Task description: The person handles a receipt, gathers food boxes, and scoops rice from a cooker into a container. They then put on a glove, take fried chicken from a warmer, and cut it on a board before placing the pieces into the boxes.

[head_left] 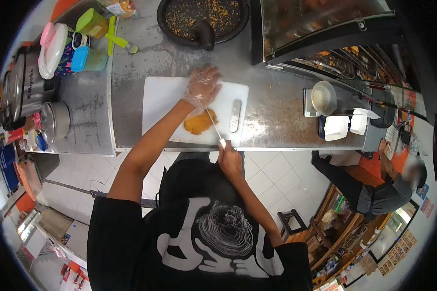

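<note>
We logged the cutting board (165, 104) mid-counter (277, 126). On it, toward 6 o'clock, lay the fried piece (199, 123). The left hand (201, 87) sat at its 12, the knife (213, 125) crossed its 3 o'clock side, and the right hand (230, 160) was off the board's edge at 6. An oblong tool (235, 115) lay on the board at 3.

From the board we noted:
- 12 o'clock: mortar (179, 19), with the pestle (206, 36) in it.
- 3 o'clock: scale (307, 104), with a bowl (324, 97) on it.
- 10 o'clock: lidded tubs (53, 48).
- 9 o'clock: pot (56, 120).
- 4 o'clock: another person (374, 194), off the counter.
</note>
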Available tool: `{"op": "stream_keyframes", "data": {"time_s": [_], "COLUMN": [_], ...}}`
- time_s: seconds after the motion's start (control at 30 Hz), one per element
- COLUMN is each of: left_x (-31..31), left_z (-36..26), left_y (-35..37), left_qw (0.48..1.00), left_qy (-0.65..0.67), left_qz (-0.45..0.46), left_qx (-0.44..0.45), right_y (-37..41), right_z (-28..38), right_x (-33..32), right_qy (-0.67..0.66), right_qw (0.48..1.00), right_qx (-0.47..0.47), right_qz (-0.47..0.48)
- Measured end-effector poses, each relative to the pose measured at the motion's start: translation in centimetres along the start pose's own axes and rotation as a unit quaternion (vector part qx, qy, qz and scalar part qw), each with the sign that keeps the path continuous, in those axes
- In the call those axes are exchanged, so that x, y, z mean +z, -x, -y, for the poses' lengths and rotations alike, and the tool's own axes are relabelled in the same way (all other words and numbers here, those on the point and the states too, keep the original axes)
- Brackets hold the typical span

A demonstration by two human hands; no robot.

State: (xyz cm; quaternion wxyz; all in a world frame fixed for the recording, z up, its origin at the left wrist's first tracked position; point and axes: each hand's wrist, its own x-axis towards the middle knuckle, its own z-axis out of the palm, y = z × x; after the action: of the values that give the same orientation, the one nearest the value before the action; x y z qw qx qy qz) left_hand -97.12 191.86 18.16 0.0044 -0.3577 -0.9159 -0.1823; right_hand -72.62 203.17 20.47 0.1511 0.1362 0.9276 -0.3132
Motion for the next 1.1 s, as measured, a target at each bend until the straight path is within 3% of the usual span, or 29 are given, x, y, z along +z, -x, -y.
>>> {"op": "stream_keyframes", "data": {"time_s": [0.27, 0.4, 0.53, 0.7, 0.77, 0.83, 0.87, 0.93, 1.03, 1.1], "left_x": [2.6, 3.0, 3.3, 1.2, -0.8, -2.7, -2.6, -1.1, -0.7, -1.3], "left_z": [1.5, 2.1, 3.6, 3.1, 2.1, -0.3, -1.5, -3.1, -3.6, -4.1], "left_y": [-0.8, -1.3, -1.8, -1.0, -1.0, 1.7, 3.6, 7.1, 9.7, 9.8], "left_qw": [0.999, 0.998, 0.999, 0.999, 0.999, 0.973, 0.973, 0.959, 0.978, 0.969], "left_qy": [0.030, 0.008, 0.021, 0.012, 0.024, 0.168, 0.165, 0.166, 0.120, 0.126], "left_qz": [-0.006, 0.039, 0.031, -0.004, -0.011, -0.125, -0.125, -0.009, 0.033, 0.058], "left_qx": [0.039, 0.048, 0.011, 0.037, 0.040, -0.100, -0.101, -0.230, -0.168, -0.203], "right_y": [-0.5, -0.9, -2.8, -2.6, -4.0, -4.3, -4.0, -3.1, -1.6, -1.0], "right_z": [0.7, 1.1, 1.5, -0.2, -2.0, -2.7, -2.8, -2.2, -1.8, -2.0], "right_x": [1.9, 2.0, 0.5, 1.3, 0.5, -0.3, -0.5, -1.1, -1.4, -0.9], "right_qy": [0.003, -0.009, -0.012, -0.016, -0.130, -0.186, -0.207, -0.228, -0.206, -0.172], "right_qw": [0.999, 0.998, 0.999, 0.999, 0.991, 0.981, 0.977, 0.973, 0.978, 0.985], "right_qx": [0.047, 0.064, 0.038, 0.028, -0.026, -0.047, -0.039, -0.019, 0.012, 0.009], "right_qz": [-0.003, -0.005, 0.000, 0.005, -0.003, 0.017, 0.019, 0.007, -0.012, 0.003]}}
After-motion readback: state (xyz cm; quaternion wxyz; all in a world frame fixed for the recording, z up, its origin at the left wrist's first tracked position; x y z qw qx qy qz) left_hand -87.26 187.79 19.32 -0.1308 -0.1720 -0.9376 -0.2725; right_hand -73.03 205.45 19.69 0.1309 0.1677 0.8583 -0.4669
